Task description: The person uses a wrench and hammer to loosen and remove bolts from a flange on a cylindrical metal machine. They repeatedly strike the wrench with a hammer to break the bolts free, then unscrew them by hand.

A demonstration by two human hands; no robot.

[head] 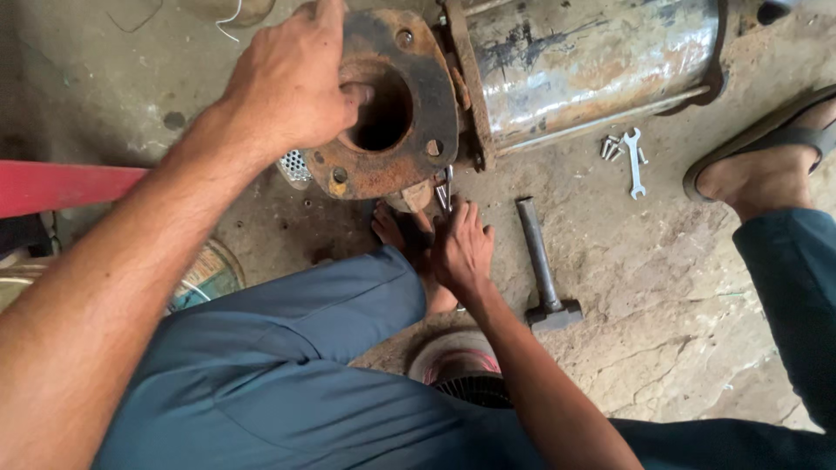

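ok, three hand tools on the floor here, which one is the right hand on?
The small wrench at the rusty flange's lower edge; the right hand is on it. The hammer and the bright spanner lie untouched.

Lighting: soft, even daylight across your view, no hard-edged shadows. Glare: pale reflections streak the steel cylinder at the top. Shadow: dark inside the bore of the rusty flange and beneath your trouser leg. Focus: the concrete floor and hammer read sharp; your left forearm, nearest the lens, looks soft and stretched toward the frame edge.
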